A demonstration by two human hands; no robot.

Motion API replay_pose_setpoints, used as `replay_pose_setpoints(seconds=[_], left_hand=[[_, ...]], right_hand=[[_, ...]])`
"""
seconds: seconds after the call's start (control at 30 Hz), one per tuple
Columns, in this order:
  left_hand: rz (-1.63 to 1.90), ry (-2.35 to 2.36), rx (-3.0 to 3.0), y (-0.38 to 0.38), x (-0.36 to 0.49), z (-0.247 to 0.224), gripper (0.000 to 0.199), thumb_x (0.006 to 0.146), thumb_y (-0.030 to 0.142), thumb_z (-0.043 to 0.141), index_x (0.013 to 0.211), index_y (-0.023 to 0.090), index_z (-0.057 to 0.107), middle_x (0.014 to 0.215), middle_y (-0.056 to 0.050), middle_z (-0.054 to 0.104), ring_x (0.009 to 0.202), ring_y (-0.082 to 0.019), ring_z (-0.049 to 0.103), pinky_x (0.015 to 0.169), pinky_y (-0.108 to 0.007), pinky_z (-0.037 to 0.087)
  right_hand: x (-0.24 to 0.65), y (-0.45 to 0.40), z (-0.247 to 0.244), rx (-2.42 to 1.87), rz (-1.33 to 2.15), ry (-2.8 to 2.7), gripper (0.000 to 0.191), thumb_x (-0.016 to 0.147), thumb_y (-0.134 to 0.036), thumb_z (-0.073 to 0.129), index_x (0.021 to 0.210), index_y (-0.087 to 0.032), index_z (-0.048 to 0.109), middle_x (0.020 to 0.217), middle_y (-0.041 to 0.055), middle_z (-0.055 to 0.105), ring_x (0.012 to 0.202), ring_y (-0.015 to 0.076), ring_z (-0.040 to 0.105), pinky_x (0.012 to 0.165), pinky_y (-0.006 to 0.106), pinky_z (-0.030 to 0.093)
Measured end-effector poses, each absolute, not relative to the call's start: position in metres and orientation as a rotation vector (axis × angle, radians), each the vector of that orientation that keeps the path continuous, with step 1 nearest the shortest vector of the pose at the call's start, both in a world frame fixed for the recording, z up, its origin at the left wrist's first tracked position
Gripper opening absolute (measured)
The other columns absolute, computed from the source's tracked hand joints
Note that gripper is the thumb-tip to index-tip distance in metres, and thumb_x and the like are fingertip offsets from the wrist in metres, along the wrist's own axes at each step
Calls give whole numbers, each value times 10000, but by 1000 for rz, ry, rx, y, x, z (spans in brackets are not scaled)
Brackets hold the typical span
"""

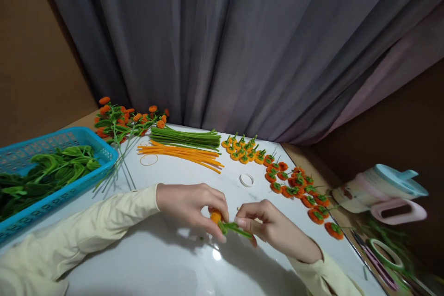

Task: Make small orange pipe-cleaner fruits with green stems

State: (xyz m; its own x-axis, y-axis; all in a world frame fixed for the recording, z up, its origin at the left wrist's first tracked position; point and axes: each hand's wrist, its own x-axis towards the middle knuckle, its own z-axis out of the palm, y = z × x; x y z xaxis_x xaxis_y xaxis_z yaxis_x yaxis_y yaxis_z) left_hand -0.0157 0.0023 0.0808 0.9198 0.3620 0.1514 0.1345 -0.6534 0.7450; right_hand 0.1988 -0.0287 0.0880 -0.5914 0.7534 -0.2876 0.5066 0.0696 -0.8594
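Near the front middle of the white table (166, 259), my left hand (196, 206) holds a small orange flower head (215, 216) between thumb and fingers. Green pipe-cleaner pieces (234, 228) extend rightward from the flower. My right hand (265, 226) pinches these green pieces with thumb and forefinger. A white ring of tape (246, 180) lies just beyond my hands. Behind it are bundles of green stems (185, 138) and orange stems (180, 155). Rows of yellow flower heads (244, 158) and orange-red flower heads (315, 215) with green backs curve along the right side.
A blue basket (110, 152) of green leaves (65, 166) stands at left. Finished-looking orange flowers (121, 118) lie at the back left. To the right are a tumbler (378, 187), green tape (385, 253) and a pink-handled tool (379, 268). A grey curtain (222, 46) hangs behind.
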Motion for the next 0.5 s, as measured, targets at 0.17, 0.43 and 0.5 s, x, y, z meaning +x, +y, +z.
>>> replay_pose_setpoints(seconds=[0.17, 0.43, 0.5], left_hand=[[388, 302, 2188, 4, -14, 79, 175, 789, 240, 625, 945, 166, 653, 996, -101, 625, 865, -164, 588, 812, -237, 439], [485, 432, 1604, 8, -7, 62, 143, 718, 173, 677, 857, 149, 662, 995, -78, 650, 870, -167, 605, 802, -287, 469], [524, 509, 1437, 10, -5, 59, 140, 694, 183, 698, 821, 137, 659, 932, -65, 667, 820, -154, 612, 761, -272, 475]], right_hand=[[205, -21, 86, -1091, 1823, -1985, 366, 810, -477, 541, 719, -124, 574, 489, -17, 528, 395, 69, 419, 434, 193, 331], [210, -20, 92, -811, 1028, -2318, 276, 907, -346, 462, 825, -147, 634, 748, 62, 649, 693, 131, 580, 650, 244, 448], [209, -21, 90, -720, 755, -2332, 228, 911, -305, 466, 863, -157, 633, 781, 72, 645, 734, 145, 571, 679, 268, 453]])
